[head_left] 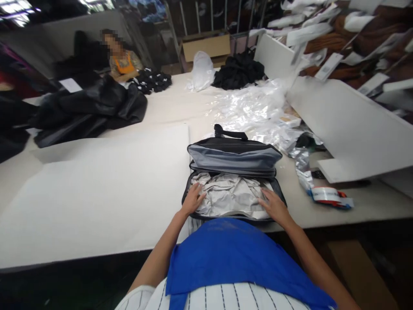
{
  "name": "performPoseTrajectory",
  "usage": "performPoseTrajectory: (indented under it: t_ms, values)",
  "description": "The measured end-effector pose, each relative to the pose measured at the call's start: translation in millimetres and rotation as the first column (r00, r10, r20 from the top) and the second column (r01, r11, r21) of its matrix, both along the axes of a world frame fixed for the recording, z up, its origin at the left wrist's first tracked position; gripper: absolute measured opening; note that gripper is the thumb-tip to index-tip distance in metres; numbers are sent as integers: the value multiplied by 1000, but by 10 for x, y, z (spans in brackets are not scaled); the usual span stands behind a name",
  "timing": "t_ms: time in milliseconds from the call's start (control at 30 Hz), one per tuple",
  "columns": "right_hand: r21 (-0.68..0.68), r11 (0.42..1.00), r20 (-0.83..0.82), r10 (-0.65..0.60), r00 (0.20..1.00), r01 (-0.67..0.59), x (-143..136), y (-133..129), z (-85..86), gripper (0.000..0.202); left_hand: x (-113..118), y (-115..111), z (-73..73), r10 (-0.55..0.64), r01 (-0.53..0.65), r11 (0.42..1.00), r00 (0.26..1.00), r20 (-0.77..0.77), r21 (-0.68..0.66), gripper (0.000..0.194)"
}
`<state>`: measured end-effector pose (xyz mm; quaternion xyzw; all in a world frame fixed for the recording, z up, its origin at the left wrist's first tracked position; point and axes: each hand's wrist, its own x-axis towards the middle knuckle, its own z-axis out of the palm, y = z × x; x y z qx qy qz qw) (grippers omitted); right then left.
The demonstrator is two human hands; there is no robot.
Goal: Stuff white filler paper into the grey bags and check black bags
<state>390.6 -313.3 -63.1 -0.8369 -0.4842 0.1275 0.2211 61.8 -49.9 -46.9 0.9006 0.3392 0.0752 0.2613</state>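
An unzipped black bag (232, 146) with a grey lining lies on the table in front of me, its lid folded back and its handle at the far side. Crumpled pale paper (230, 193) fills the bag's near compartment. My left hand (193, 198) rests on the left end of the paper, fingers apart. At the right end, my right hand (272, 206) lies on the paper with its fingers spread. Neither hand grips anything.
Large white sheets (106, 189) cover the table's left side. Clear plastic bags (251, 107) are heaped behind the black bag. A tape dispenser (327, 196) lies to the right, by a white partition (351, 125). Black material (97, 103) and a person (124, 62) are at far left.
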Motion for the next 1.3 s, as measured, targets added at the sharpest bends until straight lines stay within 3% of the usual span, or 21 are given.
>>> performPoseTrajectory:
  t_ms: [133,267,400,500,567,633,733,833,933,1033,1100,1167,1233,1300]
  values:
    - [-140,990,2,-11,1000,11,-106,-131,101,71,-134,-186,33,-34,36,999,994,-105,19,72]
    - [-328,941,119,-42,992,80,-237,10,124,97,49,-310,38,-27,55,996,945,-326,76,102]
    - [-378,916,291,-23,956,138,-390,160,145,94,275,-412,-28,73,48,966,893,-445,255,119]
    - [-377,919,295,-1,955,118,-440,151,235,92,324,-462,-18,128,34,947,873,-471,319,122]
    - [-337,938,250,2,968,85,-460,97,343,80,289,-486,36,115,21,955,893,-436,295,116]
    - [-211,977,187,0,982,41,-517,47,452,54,226,-520,96,36,32,978,948,-316,207,92]
    - [-24,999,-114,28,993,-31,-714,63,500,29,169,-590,131,-166,165,986,979,-115,-18,51]
    - [-67,985,-428,117,896,-161,-932,199,368,19,211,-630,109,-342,319,921,937,-74,-225,30]
    - [-110,961,-535,157,830,-253,-969,333,280,23,272,-613,134,-419,376,869,905,-74,-321,28]
    - [-32,956,-580,220,785,-292,-716,399,453,23,236,-566,248,-367,332,895,928,-70,-299,25]
    - [69,970,-598,228,768,-234,-361,436,664,32,172,-529,340,-245,233,935,969,-12,-268,28]
    - [215,976,-624,129,771,11,122,513,862,47,135,-478,437,-87,110,969,990,111,-220,30]
    - [343,873,-623,-64,780,346,667,665,1006,58,178,-394,564,17,12,993,968,250,-115,32]
    - [387,763,-542,-266,797,518,1172,890,1083,61,327,-264,740,8,-28,998,946,324,57,38]
